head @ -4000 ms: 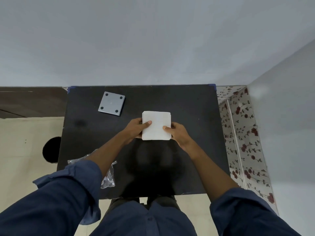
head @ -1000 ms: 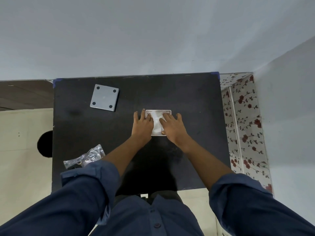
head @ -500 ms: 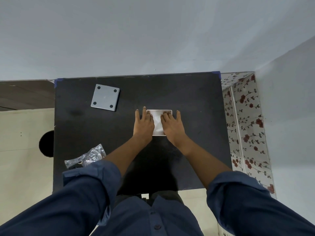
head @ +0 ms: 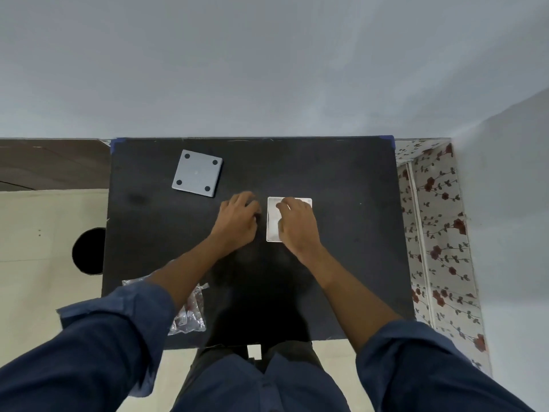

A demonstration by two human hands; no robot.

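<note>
White flat square panel (head: 272, 223) lying under right hand (head: 297, 227), fingers resting relaxed on it; left hand (head: 237, 221) sitting just beside, apart, loosely curled, holding nothing

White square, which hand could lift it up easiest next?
Probably the right hand: it lies on top of the white square. The left hand is beside it over the black table, with a gap between them.

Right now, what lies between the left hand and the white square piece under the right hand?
Only a narrow strip of bare black table separates the left hand from the white square piece; the head view shows nothing lying there.
</note>
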